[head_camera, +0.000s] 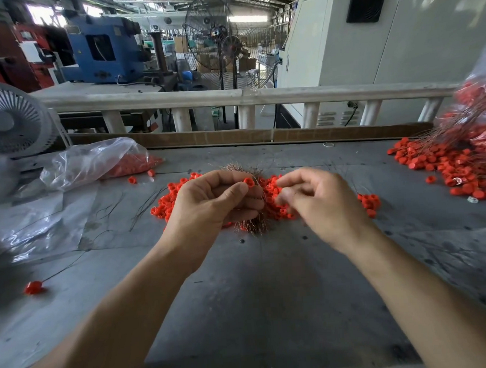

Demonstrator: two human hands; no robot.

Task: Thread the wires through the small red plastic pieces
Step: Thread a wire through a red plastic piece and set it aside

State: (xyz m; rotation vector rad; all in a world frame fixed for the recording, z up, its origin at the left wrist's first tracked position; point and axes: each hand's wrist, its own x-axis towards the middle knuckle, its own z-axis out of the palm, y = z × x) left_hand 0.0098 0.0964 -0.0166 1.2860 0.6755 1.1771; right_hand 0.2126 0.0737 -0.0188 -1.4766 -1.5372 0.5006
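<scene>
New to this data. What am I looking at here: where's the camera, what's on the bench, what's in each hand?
There is no robot. One wide-angle camera sits on a person's head, looking forward and down, so the two bare forearms reaching in are the wearer's own.

The left hand pinches one small red plastic piece at its fingertips and also grips a bundle of thin wires. The right hand is blurred, its fingers curled close to that piece; whether it holds a wire I cannot tell.

On the grey workbench a heap of loose red pieces lies under the hands. At far right is a pile of pieces with wires. At left, a clear plastic bag holds more pieces. A small fan stands at far left.
</scene>
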